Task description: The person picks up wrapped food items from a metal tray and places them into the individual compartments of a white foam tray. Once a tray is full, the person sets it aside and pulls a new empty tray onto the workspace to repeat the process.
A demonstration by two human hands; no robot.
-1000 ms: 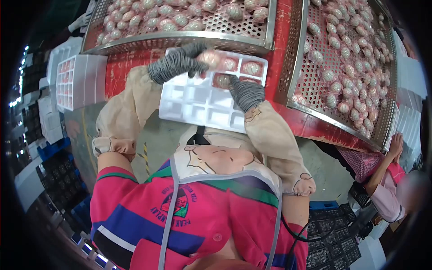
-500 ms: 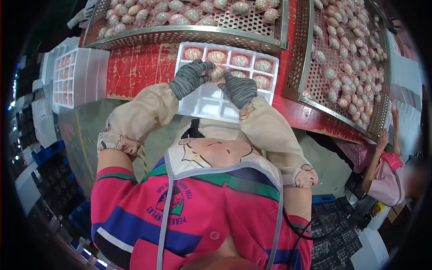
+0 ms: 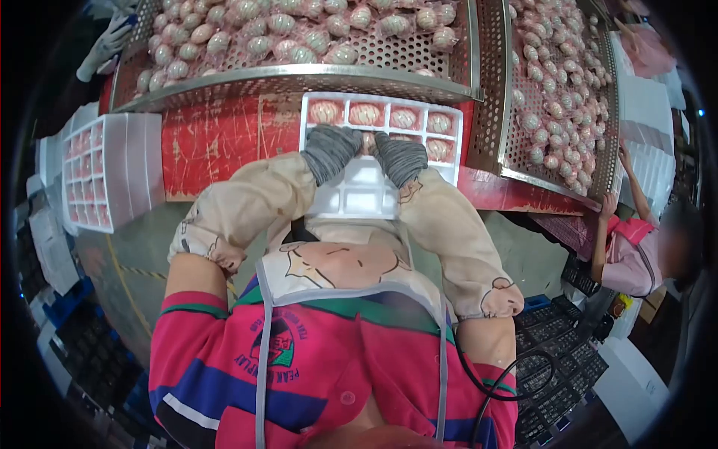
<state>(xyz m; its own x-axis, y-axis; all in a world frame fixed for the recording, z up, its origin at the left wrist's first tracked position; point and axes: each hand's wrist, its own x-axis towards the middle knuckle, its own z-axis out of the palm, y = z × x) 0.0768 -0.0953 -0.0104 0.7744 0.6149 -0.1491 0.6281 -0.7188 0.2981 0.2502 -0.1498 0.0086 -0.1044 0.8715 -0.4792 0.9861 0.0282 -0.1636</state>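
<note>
A white foam tray (image 3: 457, 129) with square compartments lies on the red table, its far row filled with film-wrapped, egg-shaped items that look like eggs. My left hand (image 3: 333, 153), in a grey knit glove, bends over the second row with its fingers curled. Beside it my right hand (image 3: 401, 159), gloved alike, reaches into the same row. Between their fingertips shows a wrapped egg (image 3: 367, 143), which both hands appear to grip at its compartment. Another wrapped egg (image 3: 439, 150) sits to the right. Bare compartments (image 3: 364, 176) lie nearer me. My gloves hide part of the second row.
Behind the tray stands a perforated metal tray (image 3: 299, 71) of wrapped eggs; a second metal tray (image 3: 490, 127) of eggs stands right. Filled white foam trays (image 3: 134, 161) are stacked left. A co-worker's gloved hand (image 3: 108, 49) is far left; another person (image 3: 636, 254) is at right.
The view has shifted, so the foam tray sits slightly lower. My hands have come closer together and lower over the second row, around the egg.
</note>
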